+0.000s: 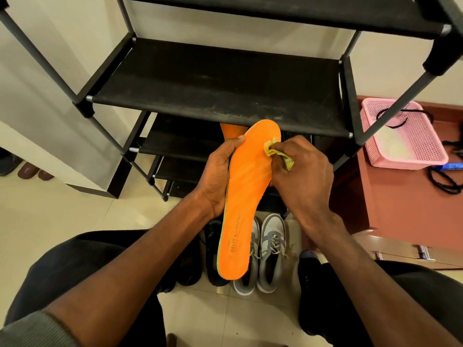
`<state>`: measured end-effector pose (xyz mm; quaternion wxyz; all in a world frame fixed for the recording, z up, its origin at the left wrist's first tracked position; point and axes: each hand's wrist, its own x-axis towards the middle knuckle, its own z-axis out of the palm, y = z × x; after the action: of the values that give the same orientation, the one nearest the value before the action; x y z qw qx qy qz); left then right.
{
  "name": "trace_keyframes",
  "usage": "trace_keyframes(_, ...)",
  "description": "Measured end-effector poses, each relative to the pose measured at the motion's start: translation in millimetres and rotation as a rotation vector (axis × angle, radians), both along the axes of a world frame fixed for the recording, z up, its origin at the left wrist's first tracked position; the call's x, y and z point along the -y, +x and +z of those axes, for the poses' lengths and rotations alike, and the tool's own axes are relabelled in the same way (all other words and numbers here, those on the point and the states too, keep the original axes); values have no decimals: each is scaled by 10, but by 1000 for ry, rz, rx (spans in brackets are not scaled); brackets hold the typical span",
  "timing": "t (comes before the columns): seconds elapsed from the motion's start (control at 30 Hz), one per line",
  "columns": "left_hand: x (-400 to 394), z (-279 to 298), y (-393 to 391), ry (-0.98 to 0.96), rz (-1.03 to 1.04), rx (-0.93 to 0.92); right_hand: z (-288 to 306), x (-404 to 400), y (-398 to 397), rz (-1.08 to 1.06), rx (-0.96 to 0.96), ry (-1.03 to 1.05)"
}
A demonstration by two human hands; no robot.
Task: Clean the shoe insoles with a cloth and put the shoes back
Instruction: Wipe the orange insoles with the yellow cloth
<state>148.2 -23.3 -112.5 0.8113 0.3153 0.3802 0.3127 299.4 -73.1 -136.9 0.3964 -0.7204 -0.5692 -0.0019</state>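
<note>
Indoors, cream tiled floor [130, 219], left hand [220, 179] grips orange insole [248, 196], right hand [304, 176] fingers pinch yellow cloth [275, 152].

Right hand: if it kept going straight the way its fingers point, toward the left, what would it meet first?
The right hand pinches the yellow cloth against the orange insole, so the insole is first; past it likely the left hand, though depth is unclear.

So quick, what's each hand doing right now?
Left hand: grips the orange insole by its edge.
Right hand: pinches a yellow cloth, pressing it against the insole near the toe end.
</note>
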Motion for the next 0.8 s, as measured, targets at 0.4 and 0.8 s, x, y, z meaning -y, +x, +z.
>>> trace_keyframes(0.4,-9,25,13,-70,-40,116,11,55,-122,224,-20,76)
trace_keyframes(0.8,4,0,12,-69,-47,64,11,64,-120,188,-19,65)
